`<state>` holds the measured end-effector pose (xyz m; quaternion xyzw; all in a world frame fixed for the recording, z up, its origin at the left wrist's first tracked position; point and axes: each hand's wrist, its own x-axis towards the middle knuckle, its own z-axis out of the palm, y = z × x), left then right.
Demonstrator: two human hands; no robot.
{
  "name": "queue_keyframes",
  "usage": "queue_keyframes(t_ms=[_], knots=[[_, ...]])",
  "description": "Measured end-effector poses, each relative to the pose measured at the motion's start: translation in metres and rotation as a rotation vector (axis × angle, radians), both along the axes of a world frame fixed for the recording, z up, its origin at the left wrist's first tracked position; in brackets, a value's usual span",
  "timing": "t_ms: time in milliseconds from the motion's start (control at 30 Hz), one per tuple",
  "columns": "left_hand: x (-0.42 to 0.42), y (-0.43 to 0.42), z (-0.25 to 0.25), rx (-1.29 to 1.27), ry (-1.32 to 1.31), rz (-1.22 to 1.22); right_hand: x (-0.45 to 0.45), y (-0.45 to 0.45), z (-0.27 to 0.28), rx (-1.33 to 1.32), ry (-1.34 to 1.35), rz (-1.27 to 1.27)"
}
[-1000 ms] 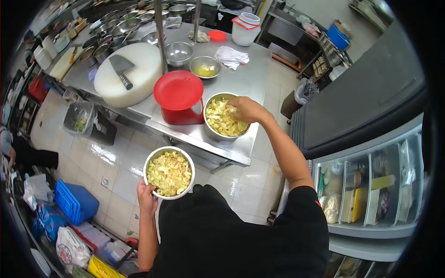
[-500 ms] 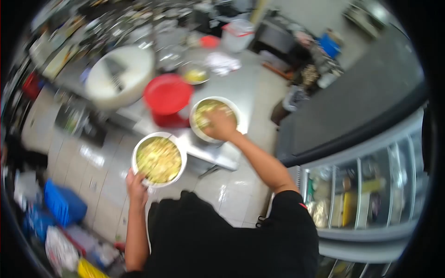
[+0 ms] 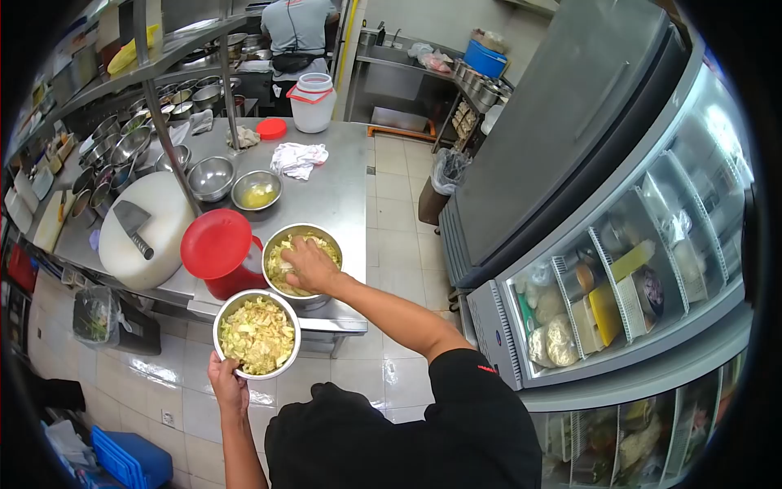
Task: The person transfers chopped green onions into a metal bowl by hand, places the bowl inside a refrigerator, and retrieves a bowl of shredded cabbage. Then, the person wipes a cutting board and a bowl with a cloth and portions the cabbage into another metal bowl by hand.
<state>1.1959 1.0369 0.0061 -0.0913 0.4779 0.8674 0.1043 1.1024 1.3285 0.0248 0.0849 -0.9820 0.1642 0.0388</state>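
Note:
My left hand grips the rim of a white bowl full of pale yellow-green chopped cabbage, thumb on the edge and fingers underneath. The bowl is in front of my body, by the table's near edge. My right hand is down in a metal bowl on the table corner, its curled fingers closed into more chopped cabbage; the fingertips are hidden. Beside both bowls stands a red container with a round red top.
A cleaver lies on a thick round chopping block at left. Metal bowls, one with yellow liquid, and a white cloth are farther back. A glass-door fridge stands at right. Another person is at the back.
The view has shifted and is sharper, with both bowls lower and further left in it. My left hand still grips the white bowl and my right hand is still in the metal bowl.

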Motion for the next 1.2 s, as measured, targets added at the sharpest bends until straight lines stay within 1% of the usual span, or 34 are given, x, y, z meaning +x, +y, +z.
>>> queue_keyframes(t_ms=[67,100,167,233,267,300,333,367,400,433,533,567,633,667,700,767,833,900,967,1000,1033,1067,1100,1167,1200], knots=[[-0.005,0.008,0.005,-0.007,0.005,0.001,0.000,0.004,-0.003,-0.162,0.088,0.013],[-0.008,0.013,0.007,-0.005,0.009,0.000,0.000,0.006,-0.005,-0.156,0.099,0.007],[-0.011,0.020,0.015,-0.031,0.014,0.012,-0.001,0.009,-0.012,-0.279,0.286,0.018],[-0.013,0.021,0.019,-0.043,0.043,-0.032,-0.004,0.015,-0.007,-0.350,0.273,0.012],[-0.013,0.023,0.023,-0.025,0.046,-0.041,-0.007,0.019,-0.013,-0.394,0.378,-0.043],[-0.013,0.033,0.026,-0.011,0.084,0.002,-0.009,0.018,-0.016,-0.449,0.468,-0.090],[-0.011,0.032,0.033,-0.033,0.106,-0.045,-0.011,0.021,-0.020,-0.473,0.502,-0.125],[-0.012,0.038,0.034,-0.036,0.083,0.033,-0.008,0.017,-0.013,-0.622,0.497,-0.175],[-0.013,0.030,0.029,-0.049,0.086,-0.013,-0.008,0.016,-0.005,-0.569,0.436,-0.190],[-0.014,0.027,0.029,-0.056,0.095,-0.067,-0.013,0.022,-0.002,-0.567,0.623,-0.088],[-0.013,0.040,0.037,-0.082,0.042,0.020,-0.010,0.024,0.025,-0.669,0.573,-0.140],[-0.013,0.042,0.038,-0.073,0.048,0.000,-0.010,0.025,0.032,-0.672,0.563,-0.127],[-0.018,0.041,0.035,-0.059,0.055,-0.019,-0.015,0.025,0.043,-0.752,0.504,-0.195],[-0.020,0.042,0.032,-0.051,0.059,-0.034,-0.018,0.023,0.049,-0.741,0.540,-0.206],[-0.021,0.043,0.031,-0.042,0.065,-0.048,-0.017,0.021,0.058,-0.737,0.540,-0.198],[-0.023,0.054,0.038,-0.050,0.060,-0.029,-0.014,0.013,0.085,-0.855,0.508,-0.189],[-0.030,0.066,0.038,-0.061,0.059,-0.020,-0.013,0.010,0.107,-0.865,0.520,-0.177],[-0.040,0.077,0.035,-0.045,0.067,-0.011,-0.015,0.008,0.127,-0.978,0.556,-0.080],[-0.048,0.087,0.038,-0.039,0.075,-0.032,-0.007,-0.001,0.148,-1.002,0.556,-0.063],[-0.052,0.093,0.039,-0.042,0.092,-0.021,-0.004,-0.005,0.154,-1.071,0.549,-0.028],[-0.055,0.095,0.040,-0.036,0.095,-0.021,-0.001,-0.009,0.158,-1.138,0.540,0.007],[-0.058,0.097,0.040,-0.053,0.092,-0.050,0.005,-0.013,0.159,-1.153,0.482,0.035],[-0.060,0.099,0.042,-0.070,0.088,-0.077,0.006,-0.015,0.149,-1.146,0.484,0.038],[-0.062,0.103,0.044,-0.062,0.084,-0.065,0.003,-0.013,0.114,-0.910,0.473,0.121],[-0.063,0.103,0.045,-0.039,0.084,-0.072,0.009,-0.012,0.106,-0.906,0.467,0.125]])
